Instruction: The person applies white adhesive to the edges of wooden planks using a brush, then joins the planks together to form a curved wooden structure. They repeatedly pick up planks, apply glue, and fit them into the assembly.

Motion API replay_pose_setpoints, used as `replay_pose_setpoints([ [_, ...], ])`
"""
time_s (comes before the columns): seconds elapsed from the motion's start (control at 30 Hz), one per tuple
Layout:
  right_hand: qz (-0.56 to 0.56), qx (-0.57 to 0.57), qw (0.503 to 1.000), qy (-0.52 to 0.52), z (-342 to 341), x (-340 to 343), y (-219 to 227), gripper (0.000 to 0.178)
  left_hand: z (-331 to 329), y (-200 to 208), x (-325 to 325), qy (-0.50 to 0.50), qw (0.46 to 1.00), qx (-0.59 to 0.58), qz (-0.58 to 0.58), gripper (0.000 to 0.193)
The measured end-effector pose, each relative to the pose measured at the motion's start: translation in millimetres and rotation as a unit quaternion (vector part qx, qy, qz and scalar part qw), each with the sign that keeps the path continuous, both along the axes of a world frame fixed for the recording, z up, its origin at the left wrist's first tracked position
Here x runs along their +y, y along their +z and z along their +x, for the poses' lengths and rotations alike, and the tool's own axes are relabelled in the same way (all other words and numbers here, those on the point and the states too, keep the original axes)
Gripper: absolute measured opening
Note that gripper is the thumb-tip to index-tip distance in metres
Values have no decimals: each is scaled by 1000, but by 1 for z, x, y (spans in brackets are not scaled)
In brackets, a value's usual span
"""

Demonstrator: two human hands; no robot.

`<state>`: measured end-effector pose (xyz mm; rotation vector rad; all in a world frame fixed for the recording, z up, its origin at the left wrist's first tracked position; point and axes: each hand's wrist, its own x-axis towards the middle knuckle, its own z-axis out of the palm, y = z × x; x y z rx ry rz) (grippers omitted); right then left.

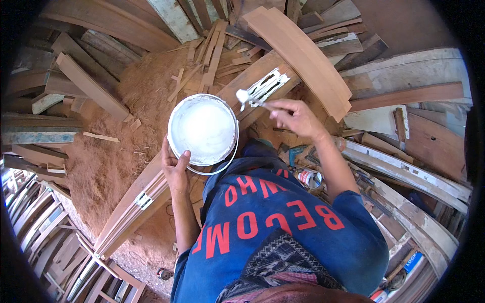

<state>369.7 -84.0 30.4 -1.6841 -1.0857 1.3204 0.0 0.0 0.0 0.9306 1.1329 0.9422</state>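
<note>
My left hand point(176, 167) grips the side of a white bucket point(171, 132), thumb over the rim, and tips its mouth up to view. White paste point(206, 126) coats the inside, and the wire handle point(233, 159) hangs down on the near side. To the right of the bucket, my right hand point(299, 120) pinches a thin stick-like tool point(263, 104). A thick white blob covers the tool's far end; whether it has bristles is not visible. Just beyond that tip, white paste is smeared over slots and ridges on a wooden piece point(265, 87).
A wide curved board point(303, 63) lies across the wood at the far right. Long timber point(134, 202) runs diagonally beneath the bucket. Sawdust point(98, 171) covers the floor on the left. A teal power tool point(297, 152) and a small can point(309, 178) lie beside my right forearm, near stacked planks.
</note>
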Motion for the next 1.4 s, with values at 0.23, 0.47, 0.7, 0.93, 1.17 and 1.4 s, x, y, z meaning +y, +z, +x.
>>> replay_pose_setpoints([
  [0.23,-44,-238,969,54,54,22,-78,25,10,0,1,11,1000,-26,-8,79],
  [0.47,-90,-465,852,223,34,70,-53,20,7,3,0,24,1000,-19,4,79],
  [0.7,-23,-562,754,340,15,114,-83,18,12,0,0,30,999,-34,-6,78],
  [0.93,-90,-587,710,379,15,149,-70,21,10,0,-2,28,999,-32,-4,77],
  [1.17,-91,-581,718,372,-3,147,-64,18,7,-1,-3,39,999,-34,-9,79],
  [1.4,-138,-582,706,379,-40,143,-76,20,9,-1,-4,29,999,-19,-12,79],
])
